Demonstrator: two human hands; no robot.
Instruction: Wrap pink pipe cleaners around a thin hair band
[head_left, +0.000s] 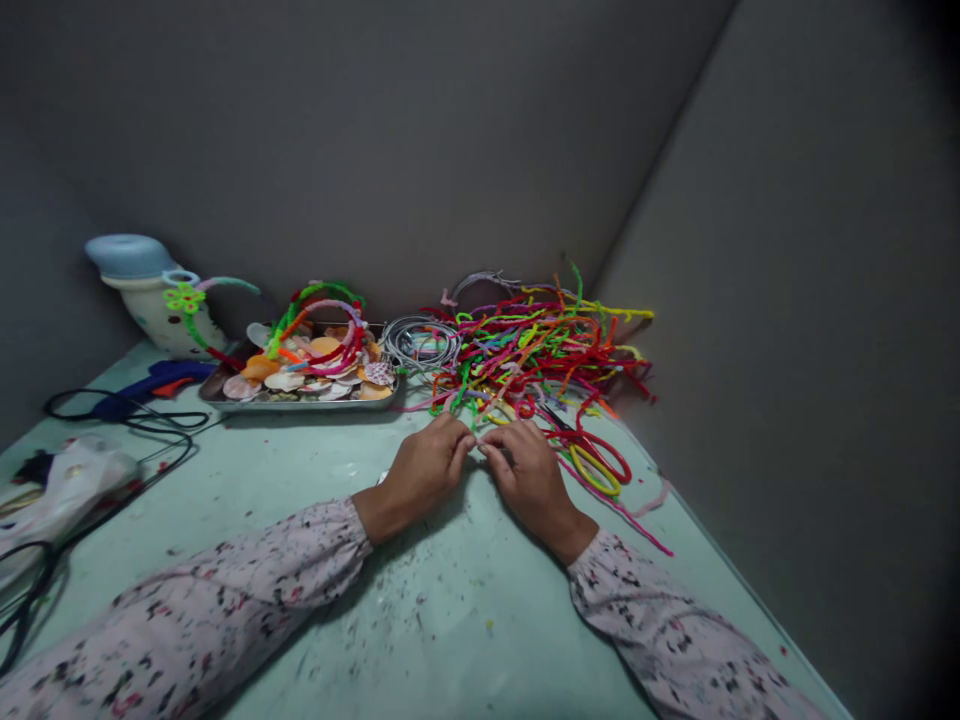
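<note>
My left hand [433, 460] and my right hand [529, 475] meet over the middle of the table, fingertips almost touching. Both are closed in a pinch. Something tiny and pale shows between the fingertips, too small to name. Just beyond the fingers lies a tangled heap of fuzzy pipe cleaners [540, 340] in red, green, orange, pink and yellow. Scissors with red and yellow handles [596, 470] rest to the right of my right hand, partly among loose pipe cleaners. A pink pipe cleaner [637, 524] stretches out beside them.
A metal tray [315, 405] holds shells [285, 381] and bent pipe-cleaner loops [349, 340]. Coiled wire [420, 345] sits right of it. At left are a blue-lidded container [161, 300], a blue-handled tool [142, 388], a black cable [180, 450] and a white plastic bag [82, 480]. Grey walls bound the table [442, 640].
</note>
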